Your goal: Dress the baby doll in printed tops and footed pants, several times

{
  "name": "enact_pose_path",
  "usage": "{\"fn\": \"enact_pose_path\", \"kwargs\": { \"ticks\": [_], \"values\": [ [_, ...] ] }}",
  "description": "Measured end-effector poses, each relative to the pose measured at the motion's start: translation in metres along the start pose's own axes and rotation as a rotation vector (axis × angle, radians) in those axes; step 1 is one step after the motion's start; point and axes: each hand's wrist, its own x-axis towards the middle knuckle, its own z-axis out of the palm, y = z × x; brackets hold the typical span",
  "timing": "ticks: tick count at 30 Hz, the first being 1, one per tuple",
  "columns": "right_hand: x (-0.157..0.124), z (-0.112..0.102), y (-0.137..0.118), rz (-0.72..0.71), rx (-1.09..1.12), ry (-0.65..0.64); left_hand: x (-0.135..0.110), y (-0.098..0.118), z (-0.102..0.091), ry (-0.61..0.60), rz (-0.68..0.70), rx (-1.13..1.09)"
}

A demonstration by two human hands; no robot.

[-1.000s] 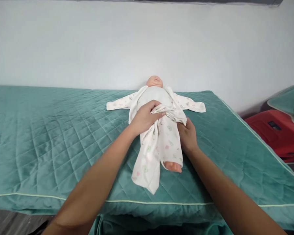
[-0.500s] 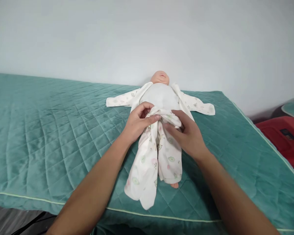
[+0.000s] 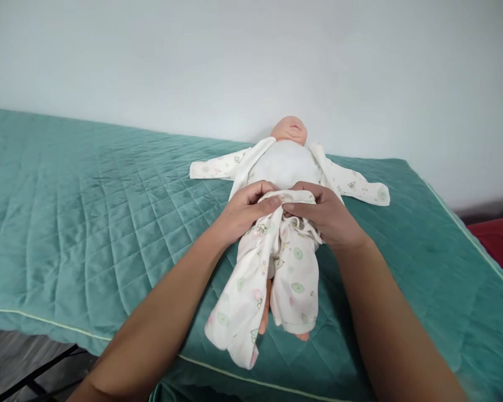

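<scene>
A baby doll (image 3: 288, 129) lies on its back on a green quilted mattress (image 3: 88, 206), head toward the wall. It wears a white printed sleepsuit (image 3: 293, 279), open over the pale torso, with sleeves spread to both sides. My left hand (image 3: 243, 212) and my right hand (image 3: 327, 215) meet at the doll's waist, each with fingers closed on the bunched fabric of the sleepsuit. One trouser leg hangs loose at the left; a bare foot shows at the hem of the other leg.
A pale wall (image 3: 251, 56) runs behind the mattress. Something red (image 3: 501, 245) sits on the floor past the mattress's right edge. The mattress's front edge with light piping (image 3: 46, 324) is close to me, with dark floor below at the left.
My right hand has come from the doll's hip to the waist fabric, beside my left hand. The view has shifted, so the doll sits further right and lower.
</scene>
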Motion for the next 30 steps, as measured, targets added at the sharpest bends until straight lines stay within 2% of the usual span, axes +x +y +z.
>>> {"fn": "enact_pose_path", "kwargs": {
  "ticks": [6, 10, 14, 18, 20, 22, 25, 28, 30],
  "values": [
    [0.002, -0.001, -0.002, -0.011, 0.213, 0.015, -0.002, 0.003, -0.007, -0.099, -0.097, -0.082],
    [0.000, 0.000, -0.001, -0.011, 0.208, 0.027, -0.004, 0.005, -0.008, -0.157, -0.114, -0.141],
    [-0.003, 0.003, -0.005, -0.022, 0.083, 0.008, -0.003, 0.001, -0.004, -0.053, -0.072, -0.092],
    [-0.008, 0.012, -0.009, -0.005, -0.138, 0.016, 0.000, -0.007, -0.004, 0.069, 0.007, -0.068],
    [-0.010, 0.016, -0.009, 0.020, -0.220, 0.033, 0.001, -0.009, -0.005, 0.073, 0.028, -0.066],
    [-0.010, 0.017, -0.008, 0.017, -0.194, 0.045, 0.001, -0.006, -0.004, 0.058, 0.023, -0.043],
    [-0.008, 0.015, -0.006, -0.014, -0.002, 0.110, -0.001, 0.006, -0.004, 0.004, -0.045, 0.048],
    [-0.005, 0.013, -0.003, -0.029, 0.129, 0.208, -0.004, 0.019, -0.006, -0.152, -0.169, 0.118],
    [-0.005, 0.014, -0.002, -0.037, 0.154, 0.226, -0.006, 0.023, -0.009, -0.252, -0.230, 0.106]
  ]
}}
